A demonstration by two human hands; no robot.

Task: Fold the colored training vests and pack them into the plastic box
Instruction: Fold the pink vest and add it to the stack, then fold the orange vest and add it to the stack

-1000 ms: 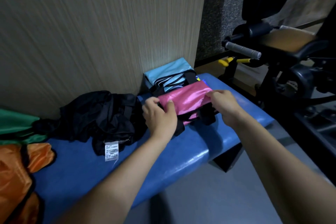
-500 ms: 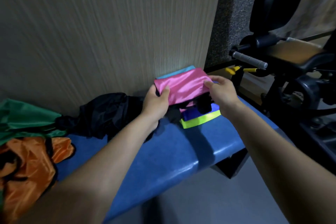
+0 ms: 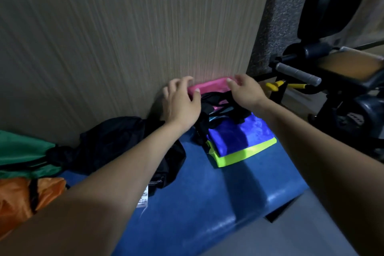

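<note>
1. Stacking step in hand, by the look of it: folded pink vest (image 3: 209, 87) being set on top of the pile against the wood-grain wall panel (image 3: 124, 37), at about 12 o'clock from the bench middle
2. Left hand (image 3: 181, 106) at the vest's 9 o'clock end, thumb pinching over its near edge, fingers spread and lifted toward the wall
3. Right hand (image 3: 247, 93) at the 3 o'clock end, thumb on top of the pink fabric, fingers curled over the near side; grip loose rather than tight
4. Beneath and toward 5 o'clock: black straps or trim, a sliver of light blue, then a folded royal-blue vest (image 3: 239, 137) on a neon-yellow vest (image 3: 245, 155), all on the blue padded bench (image 3: 207, 203)
5. Still unfolded at 9 o'clock: a crumpled black garment (image 3: 116, 143) with a white label, a green vest (image 3: 20, 151), an orange vest (image 3: 18, 199)
6. No plastic box in view, so packing not yet begun
7. Next move, as a judgement: letting go without dragging the slippery fabric askew, then reaching to 9 o'clock for the next loose vest; gym machine (image 3: 342, 89) at 3 o'clock well apart
</note>
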